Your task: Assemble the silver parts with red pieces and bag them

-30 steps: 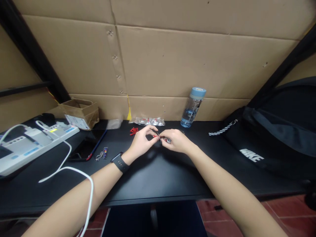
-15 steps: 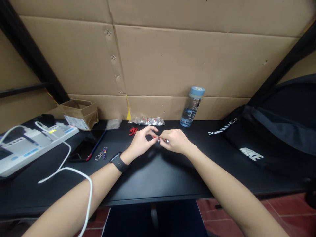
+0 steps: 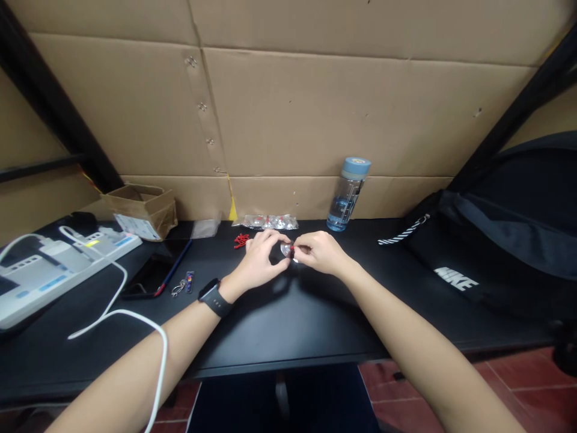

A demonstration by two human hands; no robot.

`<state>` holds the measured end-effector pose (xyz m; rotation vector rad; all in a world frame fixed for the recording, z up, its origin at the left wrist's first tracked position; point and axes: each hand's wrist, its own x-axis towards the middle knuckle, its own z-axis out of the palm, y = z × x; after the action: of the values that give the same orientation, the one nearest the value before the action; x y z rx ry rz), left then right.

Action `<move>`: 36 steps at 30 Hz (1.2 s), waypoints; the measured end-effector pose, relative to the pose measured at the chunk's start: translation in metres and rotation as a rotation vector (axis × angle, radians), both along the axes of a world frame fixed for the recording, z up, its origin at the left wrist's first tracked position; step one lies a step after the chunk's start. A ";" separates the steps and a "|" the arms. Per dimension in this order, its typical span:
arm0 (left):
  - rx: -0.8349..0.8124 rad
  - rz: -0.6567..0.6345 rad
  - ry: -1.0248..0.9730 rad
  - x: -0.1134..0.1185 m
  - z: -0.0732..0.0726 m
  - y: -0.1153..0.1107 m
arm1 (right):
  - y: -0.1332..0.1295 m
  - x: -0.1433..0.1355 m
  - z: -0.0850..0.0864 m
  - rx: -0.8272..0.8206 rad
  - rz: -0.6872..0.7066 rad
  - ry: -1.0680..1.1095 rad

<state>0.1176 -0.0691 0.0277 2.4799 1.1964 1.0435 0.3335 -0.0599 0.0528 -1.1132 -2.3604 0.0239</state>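
My left hand curves its thumb and forefinger round a small shiny, round, clear or silvery disc, gripping it by the rim. From the other side, my right hand pinches a small red piece at the disc's middle. Fingers partly cover both, so their exact kind cannot be made out. Just behind my left hand lies a bundle of red cord. A clear packet of shiny round pieces with red bits rests beyond, by the cardboard wall.
A water bottle stands at the back, right of my hands. Farther right is a black bag. On the left are a phone, a keychain, a power strip with a white cable, and a cardboard box.
The disc has turned from edge-on to show its shiny round face. My left fingers have spread wider round it. The camera view has shifted slightly.
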 end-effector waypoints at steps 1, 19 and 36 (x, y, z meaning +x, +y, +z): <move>-0.010 0.010 0.008 0.000 -0.001 0.000 | 0.001 0.001 0.001 -0.011 0.005 0.007; -0.002 0.037 0.028 0.002 -0.004 0.004 | 0.004 0.003 -0.003 -0.142 0.112 0.063; -0.132 0.131 0.162 -0.006 -0.021 0.018 | 0.034 0.027 -0.023 -0.253 0.119 0.004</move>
<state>0.1120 -0.0511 0.0067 2.4498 1.4430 0.7754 0.3609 -0.0261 0.0295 -1.0817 -2.4667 0.3752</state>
